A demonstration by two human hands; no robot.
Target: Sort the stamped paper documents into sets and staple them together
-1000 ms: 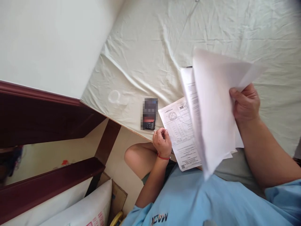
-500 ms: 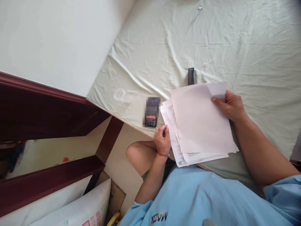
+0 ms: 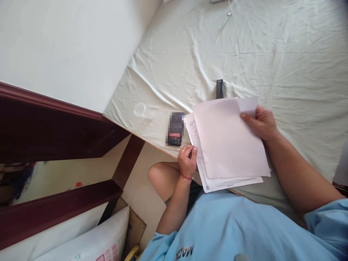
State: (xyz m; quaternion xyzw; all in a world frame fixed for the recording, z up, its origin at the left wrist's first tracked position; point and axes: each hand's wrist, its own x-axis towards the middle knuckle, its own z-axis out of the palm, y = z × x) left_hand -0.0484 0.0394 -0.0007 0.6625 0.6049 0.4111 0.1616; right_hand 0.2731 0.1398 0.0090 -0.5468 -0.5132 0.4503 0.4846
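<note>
A stack of printed papers (image 3: 201, 159) lies over the front edge of the cloth-covered surface, with a blank sheet (image 3: 228, 141) on top, its back or plain side up. My right hand (image 3: 262, 121) grips the upper right part of this sheet, thumb on top and fingers beneath. At the left edge of the stack, my left hand (image 3: 188, 157) is closed, its thumb and curled fingertips pinched at the papers' border. Just above that hand lies a dark phone (image 3: 175, 130), partly blurred out. The far end of a black, narrow object (image 3: 219, 88) sticks out behind the papers.
Pale green cloth (image 3: 293, 65) covers the wide surface. A clear round plastic piece (image 3: 140, 110) sits near its left edge. A thin white cable (image 3: 230, 13) runs at the back. Dark red wooden furniture (image 3: 54, 127) stands left, with a white printed sack (image 3: 89, 235) below.
My right hand has shifted slightly left, carrying the top sheet further over the printed pages. My left hand stays nearly in place at the stack's edge.
</note>
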